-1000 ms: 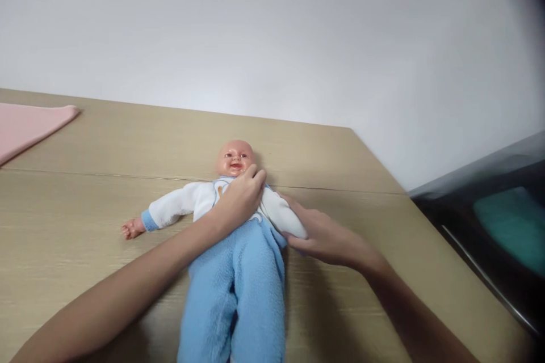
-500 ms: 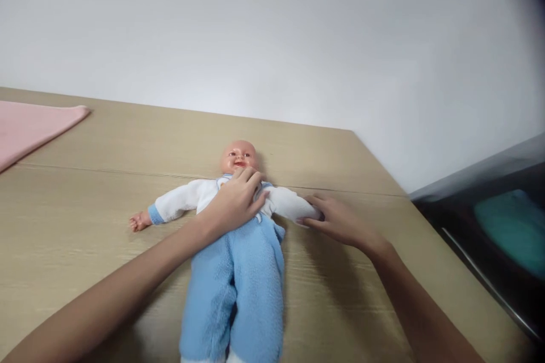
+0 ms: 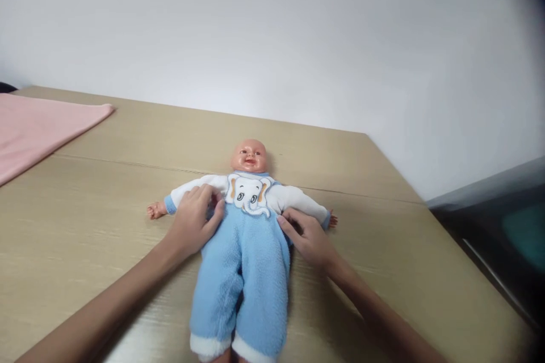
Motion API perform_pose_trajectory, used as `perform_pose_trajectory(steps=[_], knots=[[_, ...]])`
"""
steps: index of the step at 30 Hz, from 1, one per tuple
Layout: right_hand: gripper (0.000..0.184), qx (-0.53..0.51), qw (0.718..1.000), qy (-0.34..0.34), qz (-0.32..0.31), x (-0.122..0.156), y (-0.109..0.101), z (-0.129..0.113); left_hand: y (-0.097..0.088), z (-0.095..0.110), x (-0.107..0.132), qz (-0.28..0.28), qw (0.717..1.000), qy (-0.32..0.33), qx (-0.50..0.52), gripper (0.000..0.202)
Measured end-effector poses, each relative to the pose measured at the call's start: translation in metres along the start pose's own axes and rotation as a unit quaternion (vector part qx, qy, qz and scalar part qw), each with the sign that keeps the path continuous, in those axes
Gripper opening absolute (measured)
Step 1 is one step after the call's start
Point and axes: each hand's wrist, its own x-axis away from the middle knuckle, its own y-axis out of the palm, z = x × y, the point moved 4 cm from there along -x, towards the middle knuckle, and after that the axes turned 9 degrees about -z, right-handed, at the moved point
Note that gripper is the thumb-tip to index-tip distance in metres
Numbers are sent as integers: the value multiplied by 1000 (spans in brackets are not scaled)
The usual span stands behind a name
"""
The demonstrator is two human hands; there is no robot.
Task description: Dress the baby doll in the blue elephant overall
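Observation:
A bald baby doll (image 3: 249,156) lies on its back in a fleecy blue and white outfit (image 3: 261,261) with an elephant face on the chest. Both its arms stretch out sideways, and the cuffs leave its small hands showing. My left hand (image 3: 196,215) is curled at the doll's side below the sleeve on the left, thumb and fingers closed on the cloth. On the other side, my right hand (image 3: 309,235) pinches the outfit near the waist, under the other sleeve. The fingertips of both hands are partly hidden. White cuffs end the trouser legs at the bottom edge.
The doll rests on a wooden table (image 3: 106,227) with a seam across it. A folded pink cloth (image 3: 46,130) lies at the far left. Behind rises a pale wall (image 3: 238,39). Beyond the right table edge stands a dark thing with a teal patch (image 3: 525,232).
My left hand has moved from the doll's chest to its left side, uncovering the elephant. My right hand has left the sleeve end for the waist, and the doll's hand there now shows.

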Motion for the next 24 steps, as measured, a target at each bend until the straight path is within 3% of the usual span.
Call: perform_pose_trajectory(steps=[3,7,14,20,24], knots=[[49,-75,997,-16,0,-4,-2,4,0,-13,14,-40,998,-29,44,27],[42,-178,982,-18,55,-5,-1,13,-2,-24,22,-73,990,-44,110,34],[47,-161,977,40,135,-10,18,36,12,-42,22,-126,950,-105,264,32],[35,-46,976,26,212,0,24,27,15,-43,19,-36,983,-92,157,23],[54,35,975,-21,219,51,32,-11,-2,-8,47,-4,994,-69,86,30]])
